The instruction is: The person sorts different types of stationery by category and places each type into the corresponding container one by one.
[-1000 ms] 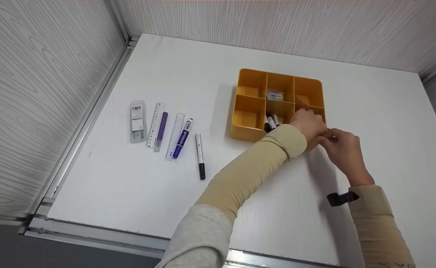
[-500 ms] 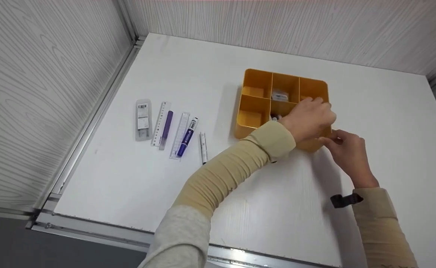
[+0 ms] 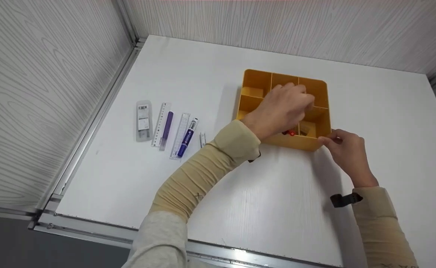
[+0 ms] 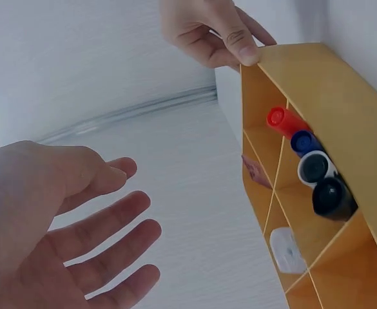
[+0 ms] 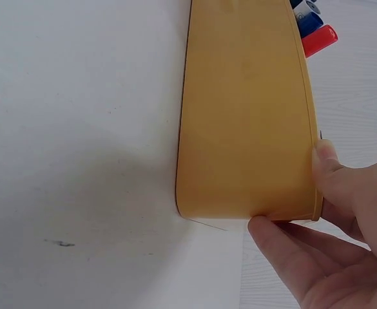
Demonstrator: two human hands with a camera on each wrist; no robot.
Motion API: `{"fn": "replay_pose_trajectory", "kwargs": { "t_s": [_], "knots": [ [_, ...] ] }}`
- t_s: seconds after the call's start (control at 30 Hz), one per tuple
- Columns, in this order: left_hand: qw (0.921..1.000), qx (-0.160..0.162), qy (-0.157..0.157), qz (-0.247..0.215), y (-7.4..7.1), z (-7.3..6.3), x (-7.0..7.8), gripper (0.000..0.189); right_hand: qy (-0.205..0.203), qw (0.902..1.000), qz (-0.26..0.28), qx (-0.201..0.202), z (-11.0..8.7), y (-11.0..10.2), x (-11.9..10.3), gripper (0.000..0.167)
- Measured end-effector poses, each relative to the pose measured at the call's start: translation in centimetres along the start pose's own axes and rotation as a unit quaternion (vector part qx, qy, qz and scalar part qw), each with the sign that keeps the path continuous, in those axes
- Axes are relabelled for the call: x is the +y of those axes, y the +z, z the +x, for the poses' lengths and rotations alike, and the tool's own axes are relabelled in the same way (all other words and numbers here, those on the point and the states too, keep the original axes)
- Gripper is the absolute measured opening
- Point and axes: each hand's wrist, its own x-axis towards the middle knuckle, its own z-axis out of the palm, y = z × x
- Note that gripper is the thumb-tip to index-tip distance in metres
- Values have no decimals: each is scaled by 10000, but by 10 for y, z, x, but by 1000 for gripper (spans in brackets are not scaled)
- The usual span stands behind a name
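Note:
My left hand hovers over the middle of an orange six-compartment organizer tray. Its fingers are spread and relaxed, with nothing in them, as the left wrist view shows. At the tray's front right corner, my right hand pinches the rim and wall between thumb and fingers. Several markers stand in the front middle compartment, among them a red-capped marker, a blue-capped one and a black-capped one. Behind them lies a small clear plastic case. A small greyish item, kind unclear, lies in the front right compartment.
Left of the tray on the white table lie a clear flat case, two clear rulers, a purple pen, a purple marker and a white marker, partly covered by my left sleeve. Panels stand behind and left.
My left hand has left the front right compartment and moved left over the tray's middle. My right hand keeps its grip on the corner. The whole view has shifted slightly.

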Motion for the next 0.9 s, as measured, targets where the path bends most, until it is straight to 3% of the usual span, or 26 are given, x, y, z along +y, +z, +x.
{"fn": "replay_pose_trajectory", "kwargs": {
  "t_s": [0.27, 0.57, 0.9],
  "knots": [
    [9988, 313, -271, -274, -7, -25, -22, 26, 57, 9999, 60, -70, 0, 0, -1, 36],
    [9946, 632, -680, -473, -9, -47, -40, 28, -171, 9996, 109, 212, -1, 1, 1, 32],
    [9903, 730, -1027, -584, 11, -83, -68, 22, -289, 9989, 229, 286, -1, 1, 1, 31]
  ]
}}
